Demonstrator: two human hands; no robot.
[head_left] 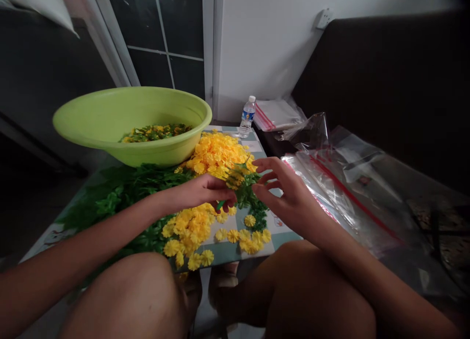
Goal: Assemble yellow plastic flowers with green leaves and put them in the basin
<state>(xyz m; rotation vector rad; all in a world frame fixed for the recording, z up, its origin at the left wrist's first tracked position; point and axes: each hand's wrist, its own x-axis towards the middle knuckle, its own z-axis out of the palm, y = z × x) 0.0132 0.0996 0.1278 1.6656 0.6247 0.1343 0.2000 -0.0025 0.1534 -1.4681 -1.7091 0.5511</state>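
Note:
My left hand (215, 190) is closed around the green stem of an artificial leaf sprig (237, 176), whose jagged leaves point up and right. My right hand (281, 185) hovers just right of the sprig, its fingers apart and curved, seemingly holding nothing. Beneath and behind the hands lie a heap of yellow artificial flower heads (220, 150) and a small pile of fine green foliage (253, 204). Nearer my knees is a second cluster of yellow flower heads (191, 231). Broad green plastic leaves (121, 197) spread under my left forearm.
A large lime-green basin (128, 155) at the back left contains green and yellow pieces. A water bottle (246, 118) stands at the far end of the checked table (227, 251). Clear plastic bags with red strips (341, 192) lie to the right, beside a dark seat back (385, 84).

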